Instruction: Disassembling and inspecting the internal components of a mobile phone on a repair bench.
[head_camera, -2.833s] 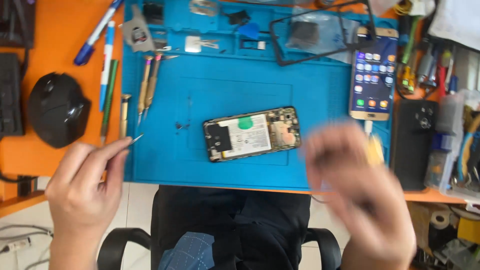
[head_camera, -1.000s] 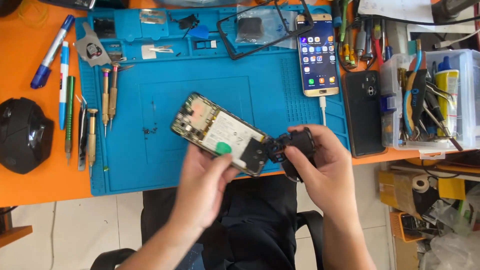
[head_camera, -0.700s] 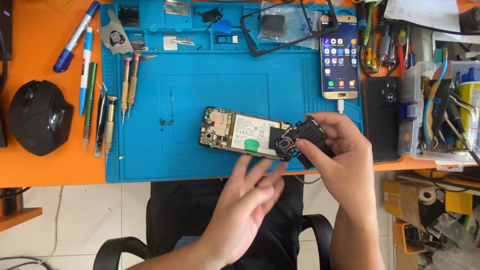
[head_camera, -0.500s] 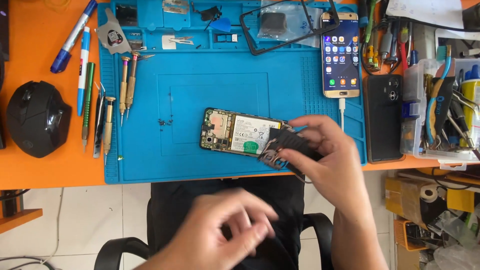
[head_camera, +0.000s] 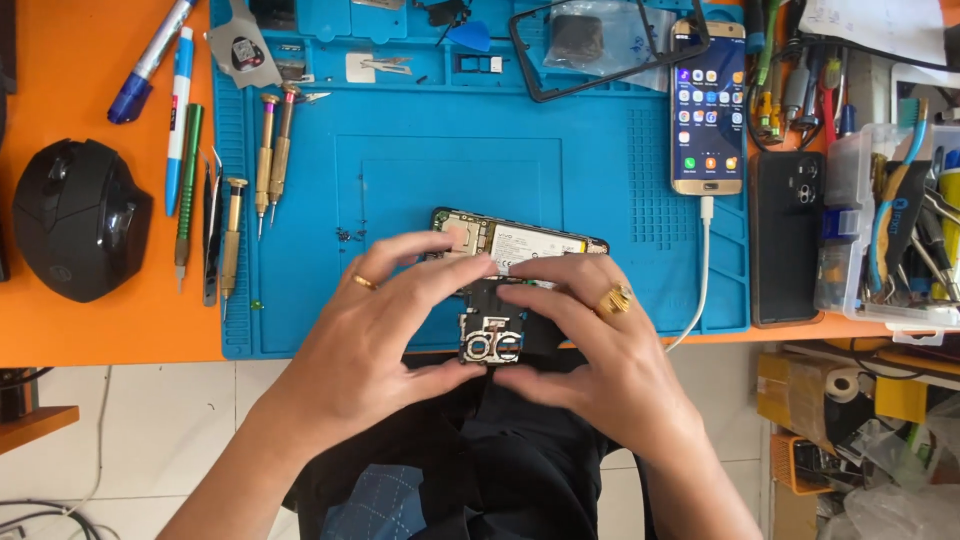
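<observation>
An opened smartphone (head_camera: 520, 238) with its battery and boards exposed lies on the blue repair mat (head_camera: 420, 170), near the mat's front edge. My left hand (head_camera: 375, 340) and my right hand (head_camera: 590, 345) both grip a black inner cover piece (head_camera: 492, 335) with round camera holes. They hold it against the phone's near end. The fingers of both hands cover much of the phone's lower half. Each hand wears a gold ring.
Several small screwdrivers (head_camera: 265, 150) and pens (head_camera: 180, 100) lie at the mat's left edge. A black mouse (head_camera: 75, 215) sits far left. A lit phone on a cable (head_camera: 708, 105), a dark phone (head_camera: 787, 235) and a tool tray (head_camera: 890, 220) stand right. A loose screen frame (head_camera: 600, 45) lies behind.
My left hand rose from my lap and joined the right on the black cover piece. The phone stays on the mat.
</observation>
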